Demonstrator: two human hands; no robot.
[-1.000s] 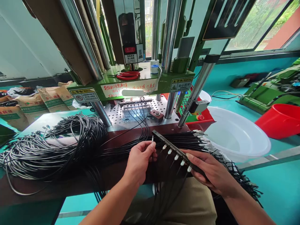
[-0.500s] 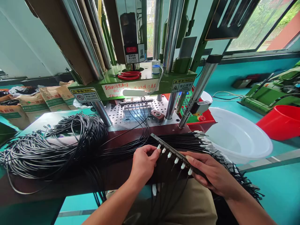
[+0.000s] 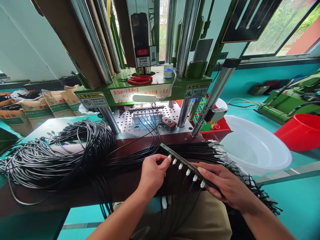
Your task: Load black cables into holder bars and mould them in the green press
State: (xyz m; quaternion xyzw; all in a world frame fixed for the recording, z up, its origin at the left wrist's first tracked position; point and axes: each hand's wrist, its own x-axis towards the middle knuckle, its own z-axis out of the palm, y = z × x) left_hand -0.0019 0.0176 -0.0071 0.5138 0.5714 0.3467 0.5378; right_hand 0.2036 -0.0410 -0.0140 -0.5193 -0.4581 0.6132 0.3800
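My right hand grips the lower right end of a dark metal bar, which is tilted over the front of the bench. Several silvery connectors sit in a row along the bar's near edge, with black cables hanging down from them toward my lap. At the upper left end of that row, my left hand pinches a connector between thumb and finger, against the bar. Its cable is mostly hidden by my fingers.
Beyond my hands stands a green press with another loaded bar on its perforated plate. A large coil of black cables lies left. Cables with pale ends lie right, beside a white tub. Red-handled pliers rest on the press.
Both hands and the bar stay almost where they were. The view has shifted slightly, so the press and background appear a little further right.
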